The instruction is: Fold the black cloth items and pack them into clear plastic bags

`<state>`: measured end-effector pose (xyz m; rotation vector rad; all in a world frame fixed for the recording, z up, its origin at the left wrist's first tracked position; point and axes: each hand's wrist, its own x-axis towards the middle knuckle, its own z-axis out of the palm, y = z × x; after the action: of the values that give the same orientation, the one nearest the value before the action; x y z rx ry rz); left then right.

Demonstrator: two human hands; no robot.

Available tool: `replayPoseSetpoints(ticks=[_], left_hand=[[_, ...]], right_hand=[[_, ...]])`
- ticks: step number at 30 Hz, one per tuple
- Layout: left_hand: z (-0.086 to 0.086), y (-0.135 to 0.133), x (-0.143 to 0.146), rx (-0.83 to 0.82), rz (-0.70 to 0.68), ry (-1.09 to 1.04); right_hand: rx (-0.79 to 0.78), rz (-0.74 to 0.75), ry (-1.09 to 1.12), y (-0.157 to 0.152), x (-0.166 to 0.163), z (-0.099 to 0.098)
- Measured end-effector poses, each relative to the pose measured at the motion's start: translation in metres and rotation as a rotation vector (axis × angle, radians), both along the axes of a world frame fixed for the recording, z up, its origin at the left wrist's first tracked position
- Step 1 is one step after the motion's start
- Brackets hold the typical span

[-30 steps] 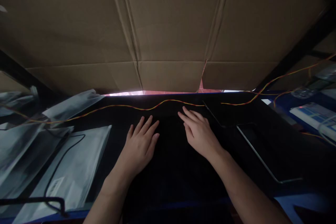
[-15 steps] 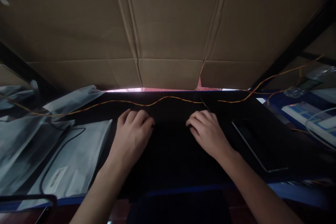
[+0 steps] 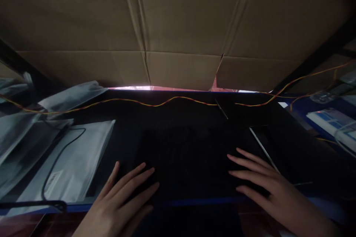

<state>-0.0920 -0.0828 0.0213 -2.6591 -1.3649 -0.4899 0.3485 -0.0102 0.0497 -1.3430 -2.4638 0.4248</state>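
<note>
My left hand (image 3: 122,200) is open over the near left part of the black tabletop (image 3: 172,114), its fingers spread. My right hand (image 3: 258,181) is open too, fingers apart, beside a dark phone or tablet (image 3: 274,155) with a shiny edge. Neither hand holds anything. Between them lies a dark flat area whose kind I cannot make out. Left of my left hand is a frosted plastic bag (image 3: 75,166) with a white label. A thin dark object (image 3: 221,108) lies farther back, by the wire.
A red-and-yellow twisted wire (image 3: 133,100) crosses the back of the table. Cardboard (image 3: 183,18) hangs behind it. More plastic bags (image 3: 72,96) and a black cable (image 3: 52,166) are on the left. At right are a clear bottle (image 3: 322,97) and a white-and-blue box (image 3: 333,120).
Both hands have come back toward the near edge and moved apart. Their curled fingers have opened and spread. The view has tilted slightly downward.
</note>
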Motion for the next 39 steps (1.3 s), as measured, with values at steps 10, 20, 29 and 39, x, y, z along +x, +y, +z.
replayPoseSetpoints(ticks=[10,20,29,39], left_hand=[[0.048,0.059,0.018,0.09,0.24,-0.049],[-0.003,0.056,0.059,0.042,0.17,0.014],[-0.008,0.047,0.048,-0.048,0.295,-0.231],[-0.009,0.05,0.049,-0.051,0.23,-0.249]], right_hand=[[-0.008,-0.244,0.08,0.05,-0.021,0.009],[0.418,-0.496,-0.012,0.033,-0.017,-0.013],[0.136,-0.699,0.237,0.018,-0.015,-0.013],[0.027,-0.109,0.149,0.011,-0.115,0.02]])
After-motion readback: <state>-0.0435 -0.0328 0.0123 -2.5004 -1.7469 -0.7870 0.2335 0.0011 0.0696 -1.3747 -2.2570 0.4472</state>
